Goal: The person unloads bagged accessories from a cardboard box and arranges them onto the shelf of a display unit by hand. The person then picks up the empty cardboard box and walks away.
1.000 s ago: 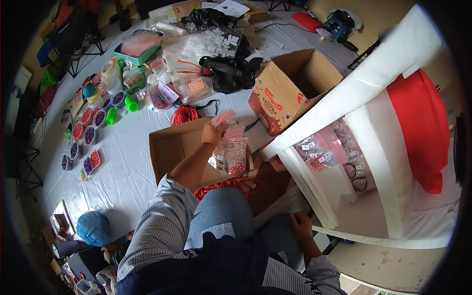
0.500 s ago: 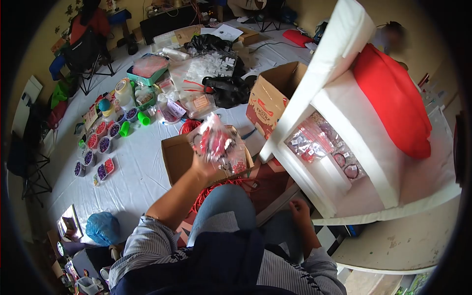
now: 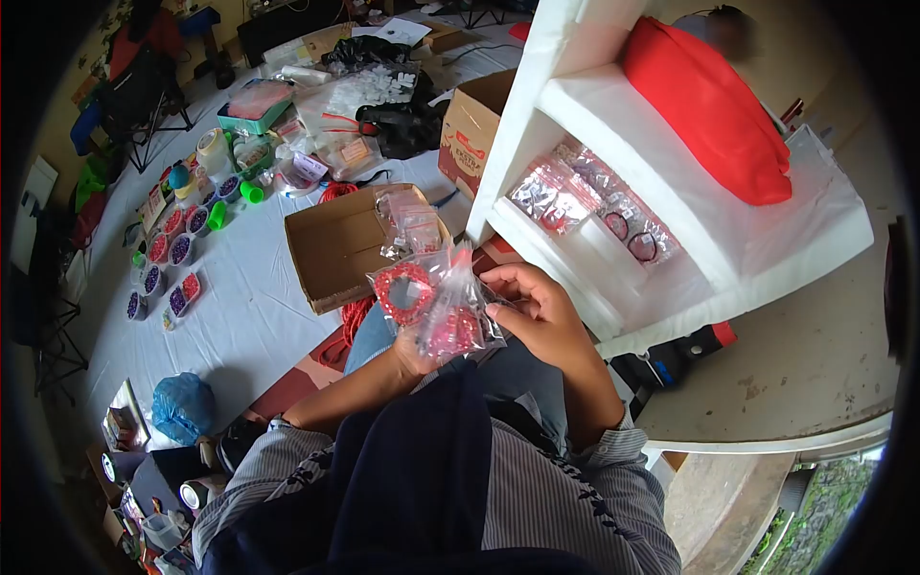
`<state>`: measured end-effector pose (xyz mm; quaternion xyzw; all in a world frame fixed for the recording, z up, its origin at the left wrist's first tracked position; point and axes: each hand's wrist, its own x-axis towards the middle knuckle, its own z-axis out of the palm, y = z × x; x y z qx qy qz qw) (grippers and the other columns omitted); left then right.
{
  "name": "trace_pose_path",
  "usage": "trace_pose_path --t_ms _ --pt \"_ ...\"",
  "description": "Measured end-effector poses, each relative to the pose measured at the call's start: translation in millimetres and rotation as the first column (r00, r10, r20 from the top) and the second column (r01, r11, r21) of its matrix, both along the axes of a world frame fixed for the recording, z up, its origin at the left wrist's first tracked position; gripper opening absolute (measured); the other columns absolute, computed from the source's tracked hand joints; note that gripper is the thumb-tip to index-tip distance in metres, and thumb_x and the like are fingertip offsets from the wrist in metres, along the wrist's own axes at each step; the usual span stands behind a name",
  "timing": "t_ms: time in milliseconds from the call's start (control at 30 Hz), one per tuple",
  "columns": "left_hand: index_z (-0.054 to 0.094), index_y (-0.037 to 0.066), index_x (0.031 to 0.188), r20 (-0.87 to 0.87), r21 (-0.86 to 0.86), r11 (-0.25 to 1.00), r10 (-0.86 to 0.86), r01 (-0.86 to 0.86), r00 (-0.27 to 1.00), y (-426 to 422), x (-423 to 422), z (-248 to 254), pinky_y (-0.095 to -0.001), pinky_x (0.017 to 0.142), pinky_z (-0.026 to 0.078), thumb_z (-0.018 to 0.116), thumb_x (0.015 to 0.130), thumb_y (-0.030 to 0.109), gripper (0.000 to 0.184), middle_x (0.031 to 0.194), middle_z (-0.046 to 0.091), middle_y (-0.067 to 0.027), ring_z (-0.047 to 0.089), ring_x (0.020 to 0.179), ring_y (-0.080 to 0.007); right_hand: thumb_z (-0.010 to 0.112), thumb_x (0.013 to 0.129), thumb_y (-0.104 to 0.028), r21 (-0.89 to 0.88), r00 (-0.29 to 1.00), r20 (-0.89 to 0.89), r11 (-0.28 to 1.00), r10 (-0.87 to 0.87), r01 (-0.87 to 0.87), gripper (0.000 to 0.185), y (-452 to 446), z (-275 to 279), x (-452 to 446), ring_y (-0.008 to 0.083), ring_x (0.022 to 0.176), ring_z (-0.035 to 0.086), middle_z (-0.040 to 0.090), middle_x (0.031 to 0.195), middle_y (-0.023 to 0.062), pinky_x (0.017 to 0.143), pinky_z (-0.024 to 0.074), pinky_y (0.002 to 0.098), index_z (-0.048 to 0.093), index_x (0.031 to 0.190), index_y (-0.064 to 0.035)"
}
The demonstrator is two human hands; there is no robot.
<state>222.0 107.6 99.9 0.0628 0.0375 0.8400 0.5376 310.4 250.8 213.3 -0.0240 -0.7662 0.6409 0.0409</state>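
Left hand [image 3: 416, 352] is curled under clear bags [image 3: 450, 314] of red bracelets [image 3: 386, 296] by the cardboard box's [image 3: 335, 251] near right corner, probably so they don't slip, right hand [image 3: 539, 311] half open at their edge, can't tell if it's gripping.

Both hands [image 3: 541, 321] at clear bags [image 3: 458, 295] of red beads [image 3: 454, 332], near cardboard box [image 3: 331, 247]
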Motion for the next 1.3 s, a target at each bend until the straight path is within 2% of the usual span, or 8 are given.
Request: trace_pose_path --t_ms 700,733,767,900,933,967,1200,1300 --pt "0.044 0.003 0.127 0.014 -0.025 1.000 0.017 -0.016 1.000 -11 21 -80 -0.0379 0.091 0.047 0.039 0.095 0.027 0.040 0.118 0.055 -0.0133 0.057 0.103 -0.0235 0.070 0.067 -0.011 0.620 0.995 0.093 0.781 0.018 -0.072 0.041 -15 -21 -11 0.0338 0.088 0.062 0.063 0.088 0.0201 0.076 0.0478 0.0377 0.054 0.102 0.0014" --pt "0.042 0.003 0.128 -0.473 -0.156 0.978 0.047 -0.136 0.880 -15 22 -93 -0.0393 0.097 0.043 0.039 0.095 0.030 0.043 0.122 0.053 -0.0139 0.054 0.109 -0.0256 0.069 0.068 -0.013 0.670 0.991 0.131 0.738 -0.003 -0.087 0.038 -13 -25 -12 0.0362 0.089 0.060 0.063 0.089 0.0210 0.076 0.0474 0.0397 0.054 0.100 0.0012" --pt "0.042 0.003 0.128 -0.483 -0.150 0.982 0.032 -0.119 0.875 -15 22 -105 -0.0393 0.097 0.043 0.039 0.095 0.030 0.043 0.122 0.053 -0.0139 0.054 0.109 -0.0256 0.068 0.069 -0.014 0.716 0.986 0.167 0.691 -0.029 -0.101 0.035 -10 -27 -12 0.0385 0.090 0.059 0.062 0.089 0.0219 0.076 0.0471 0.0417 0.054 0.097 0.0010" --pt "0.044 0.005 0.127 -0.993 -0.117 0.887 -0.100 -0.447 0.061 -10 19 -111 -0.0376 0.092 0.046 0.043 0.094 0.036 0.045 0.120 0.055 -0.0120 0.057 0.103 -0.0234 0.064 0.070 -0.016 0.764 0.988 0.127 0.643 -0.083 -0.045 0.030 7 -33 -8 0.0389 0.087 0.058 0.061 0.088 0.0215 0.074 0.0469 0.0430 0.054 0.092 0.0006" --pt "0.046 0.005 0.125 -0.581 -0.279 0.960 -0.152 -0.020 0.800 -9 23 -85 -0.0366 0.088 0.048 0.045 0.094 0.037 0.045 0.117 0.056 -0.0111 0.058 0.100 -0.0224 0.063 0.070 -0.016 0.765 0.991 0.110 0.643 -0.081 -0.032 0.029 13 -34 -7 0.0383 0.085 0.059 0.061 0.087 0.0214 0.073 0.0468 0.0433 0.054 0.091 0.0011" --pt "0.047 0.005 0.124 0.239 -0.049 0.925 -0.355 0.376 0.904 -6 24 -69 -0.0355 0.085 0.049 0.047 0.093 0.038 0.045 0.114 0.057 -0.0103 0.059 0.096 -0.0213 0.063 0.070 -0.016 0.766 0.990 0.106 0.643 -0.094 -0.021 0.029 20 -33 -7 0.0383 0.085 0.059 0.061 0.087 0.0214 0.073 0.0468 0.0433 0.054 0.091 0.0011" --pt "0.047 0.004 0.121 -0.338 -0.498 0.850 -0.009 -0.171 0.941 4 20 -55 -0.0317 0.082 0.049 0.056 0.090 0.037 0.046 0.110 0.056 -0.0077 0.057 0.095 -0.0187 0.071 0.072 -0.013 0.267 0.906 -0.068 0.867 -0.418 0.420 0.047 148 -85 -32 0.0223 0.093 0.061 0.064 0.101 0.0141 0.082 0.0467 0.0317 0.053 0.113 0.0008" --pt "0.054 0.003 0.115 -0.812 -0.329 0.658 0.169 -0.677 0.559 8 3 -93 -0.0301 0.082 0.047 0.055 0.092 0.027 0.034 0.105 0.058 -0.0053 0.056 0.097 -0.0164 0.071 0.073 -0.012 0.102 0.785 -0.168 0.781 -0.597 0.616 0.042 187 -110 -57 0.0172 0.088 0.061 0.065 0.098 0.0124 0.079 0.0477 0.0293 0.055 0.110 0.0005"
